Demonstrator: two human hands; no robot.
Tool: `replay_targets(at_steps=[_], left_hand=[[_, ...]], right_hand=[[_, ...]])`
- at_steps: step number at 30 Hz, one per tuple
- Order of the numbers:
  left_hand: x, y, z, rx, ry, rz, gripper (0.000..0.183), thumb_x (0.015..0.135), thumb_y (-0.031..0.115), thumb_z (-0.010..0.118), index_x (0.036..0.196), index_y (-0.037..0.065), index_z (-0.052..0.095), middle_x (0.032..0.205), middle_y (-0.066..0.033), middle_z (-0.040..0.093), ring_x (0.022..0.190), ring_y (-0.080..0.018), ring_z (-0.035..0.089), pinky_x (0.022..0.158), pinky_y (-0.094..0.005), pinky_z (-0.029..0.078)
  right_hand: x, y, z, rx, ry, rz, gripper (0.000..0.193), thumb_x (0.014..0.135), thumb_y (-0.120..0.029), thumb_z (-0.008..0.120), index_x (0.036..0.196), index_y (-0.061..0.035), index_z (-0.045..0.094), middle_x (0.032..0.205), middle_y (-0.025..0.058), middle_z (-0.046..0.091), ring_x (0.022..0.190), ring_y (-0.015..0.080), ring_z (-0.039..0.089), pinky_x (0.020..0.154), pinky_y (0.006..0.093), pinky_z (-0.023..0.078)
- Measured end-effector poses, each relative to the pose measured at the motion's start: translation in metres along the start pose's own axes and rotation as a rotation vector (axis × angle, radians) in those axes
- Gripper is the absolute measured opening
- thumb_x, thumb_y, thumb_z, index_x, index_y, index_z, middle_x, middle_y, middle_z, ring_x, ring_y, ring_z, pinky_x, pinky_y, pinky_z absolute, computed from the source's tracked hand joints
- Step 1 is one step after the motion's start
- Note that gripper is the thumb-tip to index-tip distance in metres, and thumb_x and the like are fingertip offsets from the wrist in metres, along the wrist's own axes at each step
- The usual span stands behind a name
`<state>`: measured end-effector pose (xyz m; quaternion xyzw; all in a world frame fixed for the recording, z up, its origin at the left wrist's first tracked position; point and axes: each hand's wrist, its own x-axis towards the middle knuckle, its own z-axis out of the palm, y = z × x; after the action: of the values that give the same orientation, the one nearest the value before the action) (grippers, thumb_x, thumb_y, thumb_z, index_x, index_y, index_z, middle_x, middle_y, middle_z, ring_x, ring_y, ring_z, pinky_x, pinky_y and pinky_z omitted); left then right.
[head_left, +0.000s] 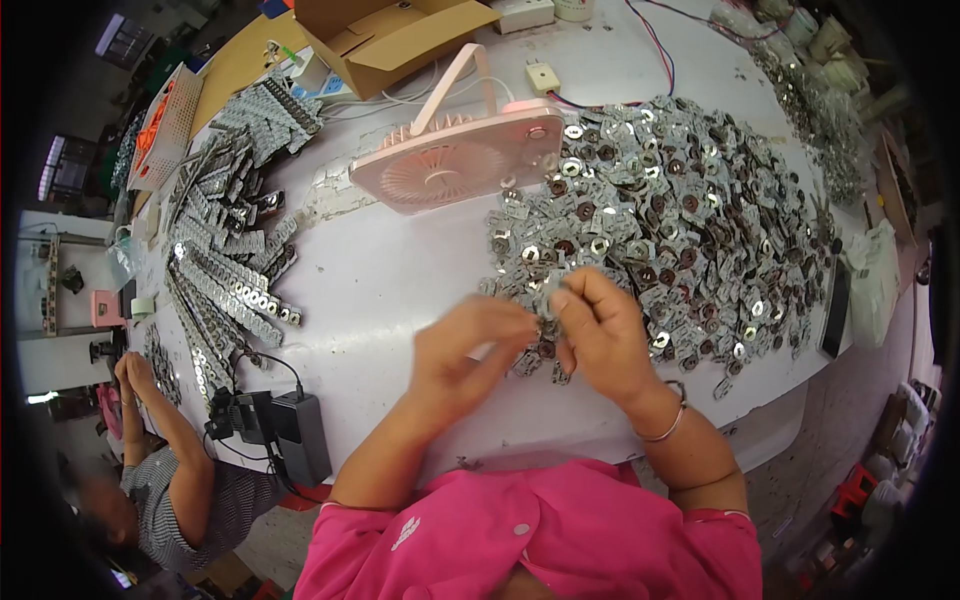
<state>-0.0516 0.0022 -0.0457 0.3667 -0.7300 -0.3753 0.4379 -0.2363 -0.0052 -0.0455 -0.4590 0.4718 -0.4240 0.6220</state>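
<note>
In front of my chest, my right hand pinches a small silvery metal part between thumb and bent forefinger. Close on its left is my left hand, slightly blurred, with thumb and fingertips drawn together beside that part. Whatever lies between those left fingertips is too small to make out. Just beyond both hands spreads a big heap of loose metal parts, grey plates with round silvery or brown pieces. At the left of the table lie many strips of joined metal parts, overlapping in a pile.
A pink fan stands beyond my hands, near an open cardboard box. Black adapters with cables sit at the near left edge. A white basket stands far left. Another person works at lower left. A plastic bag hangs at right.
</note>
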Motion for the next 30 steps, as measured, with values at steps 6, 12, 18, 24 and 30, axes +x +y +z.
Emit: replay_targets(at_steps=[6,12,18,24,30], left_hand=[[0.001,-0.007,-0.003,0.003,0.157,-0.152,0.024,0.082,-0.011,0.070,0.101,0.001,0.062,0.108,-0.0129,0.064,0.094,-0.0167,0.064,0.081,-0.0284,0.054],[-0.002,-0.006,0.001,-0.098,0.183,-0.169,0.022,0.085,-0.012,0.067,0.103,0.000,0.062,0.108,-0.0142,0.064,0.093,-0.0166,0.064,0.081,-0.0283,0.054],[-0.004,-0.006,0.006,0.028,0.105,-0.091,0.023,0.086,-0.011,0.066,0.106,0.000,0.064,0.104,-0.0116,0.067,0.094,-0.0168,0.065,0.083,-0.0289,0.054],[-0.002,-0.010,0.003,-0.192,0.203,-0.335,0.018,0.089,-0.004,0.066,0.107,-0.001,0.064,0.103,-0.0093,0.068,0.091,-0.0149,0.066,0.081,-0.0290,0.054],[0.000,-0.002,-0.010,-0.478,0.171,-0.602,0.020,0.089,0.002,0.070,0.108,-0.001,0.062,0.097,-0.0086,0.068,0.088,-0.0150,0.066,0.073,-0.0274,0.056]], right_hand=[[0.008,-0.001,-0.011,-0.167,0.074,-0.175,0.018,0.095,-0.014,0.064,0.084,-0.0019,0.057,0.066,-0.0047,0.053,0.057,0.0015,0.044,0.051,0.0224,0.037],[0.004,0.000,-0.009,0.061,-0.063,0.033,0.018,0.097,-0.015,0.063,0.086,-0.0023,0.058,0.065,-0.0051,0.052,0.056,0.0002,0.045,0.049,0.0205,0.036],[0.002,-0.003,-0.005,0.124,-0.017,0.118,0.018,0.098,-0.016,0.062,0.087,-0.0020,0.058,0.065,-0.0027,0.055,0.053,0.0018,0.050,0.046,0.0208,0.038],[0.010,-0.007,-0.017,-0.442,0.064,-0.267,0.018,0.094,-0.015,0.067,0.086,0.0010,0.063,0.066,0.0042,0.060,0.059,0.0082,0.057,0.053,0.0281,0.045],[0.004,-0.008,-0.017,-0.301,-0.106,-0.134,0.017,0.091,-0.017,0.071,0.096,-0.0002,0.073,0.069,0.0056,0.065,0.060,0.0071,0.058,0.055,0.0256,0.046]])
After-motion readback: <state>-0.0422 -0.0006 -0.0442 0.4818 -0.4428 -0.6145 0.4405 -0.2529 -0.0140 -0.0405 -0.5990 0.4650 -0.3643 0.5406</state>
